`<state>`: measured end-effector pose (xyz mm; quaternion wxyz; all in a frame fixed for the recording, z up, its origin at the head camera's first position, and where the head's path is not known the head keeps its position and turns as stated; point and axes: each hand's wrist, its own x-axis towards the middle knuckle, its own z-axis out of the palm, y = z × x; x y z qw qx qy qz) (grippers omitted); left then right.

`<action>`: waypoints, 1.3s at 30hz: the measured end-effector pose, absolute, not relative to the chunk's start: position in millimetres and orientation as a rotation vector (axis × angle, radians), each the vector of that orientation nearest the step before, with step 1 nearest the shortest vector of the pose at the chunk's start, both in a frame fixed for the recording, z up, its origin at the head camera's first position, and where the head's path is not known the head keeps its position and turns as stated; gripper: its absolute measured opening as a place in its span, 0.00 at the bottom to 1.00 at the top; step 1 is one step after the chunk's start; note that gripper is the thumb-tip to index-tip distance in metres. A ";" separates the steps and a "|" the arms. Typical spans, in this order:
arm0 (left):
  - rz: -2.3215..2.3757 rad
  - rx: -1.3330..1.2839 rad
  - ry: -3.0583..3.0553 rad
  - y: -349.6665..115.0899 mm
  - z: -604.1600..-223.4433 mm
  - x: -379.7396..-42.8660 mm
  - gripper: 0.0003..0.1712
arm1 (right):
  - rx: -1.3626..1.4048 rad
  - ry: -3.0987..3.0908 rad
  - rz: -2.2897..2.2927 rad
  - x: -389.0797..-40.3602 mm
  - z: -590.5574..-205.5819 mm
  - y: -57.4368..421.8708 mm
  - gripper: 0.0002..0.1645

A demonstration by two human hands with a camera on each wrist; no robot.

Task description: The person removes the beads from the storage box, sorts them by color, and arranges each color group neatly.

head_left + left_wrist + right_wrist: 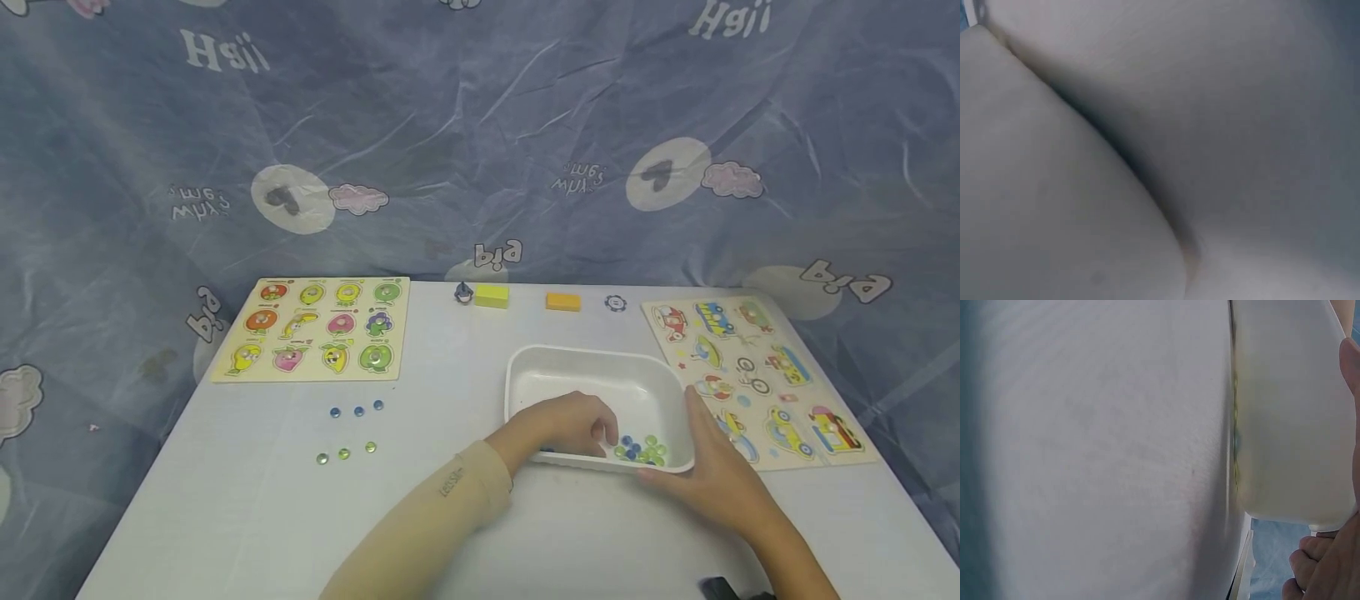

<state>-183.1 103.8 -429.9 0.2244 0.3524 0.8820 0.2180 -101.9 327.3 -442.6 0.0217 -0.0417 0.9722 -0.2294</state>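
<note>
A white plastic tray (pixel 592 360) stands right of the table's middle. In its near right part lie several blue and green glass beads (pixel 651 454). My left hand (pixel 573 423) reaches inside, fingers bent downward just left of those beads; whether a bead is between the fingertips is hidden. My right hand (pixel 716 479) grips the tray's right end, thumb along the near rim; the right wrist view shows these fingers (pixel 1310 562) at the tray wall. Left of the tray, three blue beads (pixel 358 411) lie in a row above three green beads (pixel 344 454). Mostly sleeve and tabletop fill the left wrist view.
A fruit puzzle board (pixel 311 333) lies at the back left, a vehicle puzzle board (pixel 765 383) at the right, close to the tray. Along the back edge are a small penguin figure (pixel 463 293), a yellow block (pixel 492 296), an orange block (pixel 562 302) and a gear-shaped piece (pixel 616 303).
</note>
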 end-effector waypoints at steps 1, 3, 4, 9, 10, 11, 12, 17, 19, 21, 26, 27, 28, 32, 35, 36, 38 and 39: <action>0.596 0.989 2.426 104.6 -430.5 -183.3 0.11 | -0.132 3.014 -0.713 -101.8 -442.5 327.5 0.79; 0.603 0.995 2.410 105.6 -431.4 -183.4 0.09 | -0.137 3.013 -0.718 -101.8 -442.7 327.6 0.79; 0.608 0.990 2.403 105.9 -431.3 -183.2 0.09 | -0.138 3.011 -0.723 -101.8 -442.8 327.6 0.79; 0.622 0.957 2.389 104.1 -432.2 -183.2 0.06 | -0.137 3.007 -0.731 -101.8 -443.3 327.6 0.80; 0.618 0.959 2.390 103.2 -432.9 -183.7 0.06 | -0.135 3.007 -0.730 -101.7 -443.1 327.5 0.80; 0.612 0.962 2.392 102.2 -433.5 -184.3 0.07 | -0.135 3.007 -0.729 -101.6 -442.7 327.3 0.80; 0.606 0.966 2.395 101.3 -433.8 -185.0 0.07 | -0.134 3.007 -0.727 -101.4 -442.3 327.2 0.79; 0.591 0.976 2.391 96.3 -433.9 -187.2 0.07 | -0.130 3.005 -0.727 -101.0 -440.6 326.5 0.79; 0.588 0.974 2.389 94.2 -433.5 -187.4 0.08 | -0.126 3.002 -0.725 -101.0 -440.5 326.6 0.79; 0.578 0.971 2.386 92.2 -433.1 -187.6 0.07 | -0.122 3.001 -0.716 -100.9 -440.7 326.9 0.79; 0.575 1.011 2.365 89.7 -433.9 -188.7 0.09 | -0.117 3.001 -0.701 -100.9 -441.0 328.0 0.80; 0.578 1.018 2.360 89.9 -434.2 -188.9 0.09 | -0.117 3.001 -0.704 -101.0 -441.1 328.0 0.80; 0.582 1.023 2.356 90.3 -434.8 -189.1 0.09 | -0.116 3.001 -0.706 -101.1 -441.2 328.0 0.80; 0.594 1.037 2.355 92.8 -437.1 -190.1 0.05 | -0.113 3.000 -0.716 -101.3 -441.3 327.6 0.80; 0.636 1.042 2.372 94.0 -436.8 -190.6 0.02 | -0.117 3.002 -0.721 -101.3 -441.1 327.0 0.80; 0.659 1.041 2.381 93.9 -435.6 -190.4 0.01 | -0.119 3.001 -0.723 -101.2 -441.0 326.7 0.80; 0.720 1.039 2.398 93.1 -432.0 -190.5 0.02 | -0.119 3.002 -0.721 -101.2 -440.7 326.4 0.80; 0.748 1.039 2.408 92.4 -429.6 -190.6 0.03 | -0.119 3.002 -0.719 -101.2 -440.6 326.3 0.80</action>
